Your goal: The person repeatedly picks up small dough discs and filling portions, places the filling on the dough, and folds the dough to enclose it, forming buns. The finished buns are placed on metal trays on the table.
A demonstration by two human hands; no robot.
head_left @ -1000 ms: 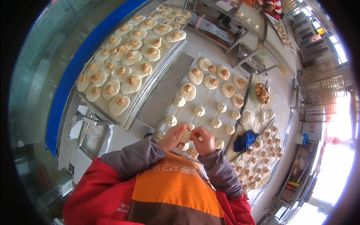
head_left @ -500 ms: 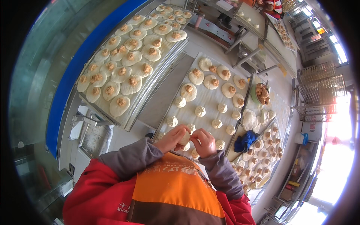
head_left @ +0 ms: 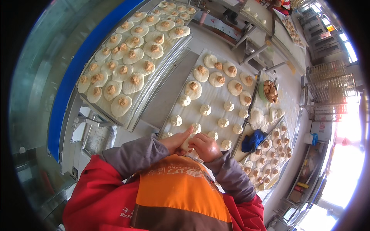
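Note:
Just in front of my apron, my left hand (head_left: 176, 142) cups a filled dough bun (head_left: 185, 146), its thumb stretched up along the side. My right hand (head_left: 205, 147) pinches the dough from the other side, and the fingers hide most of the bun. Under and beyond the hands lies a tray (head_left: 194, 119). Pleated buns (head_left: 206, 110) stand on its nearer part. Toward its far end are flat dough rounds (head_left: 193, 89), most topped with a lump of brown filling.
At the left, a larger tray (head_left: 144, 91) carries many topped dough rounds. To the right stand a green bowl of filling (head_left: 269, 92), plain dough pieces (head_left: 256, 118), a blue cloth (head_left: 253, 141) and more topped rounds (head_left: 268, 158). Racks (head_left: 329, 86) line the far right.
My right hand has closed in over the bun, its fingers now bunched on the dough. The left thumb has straightened upward. The trays look unchanged.

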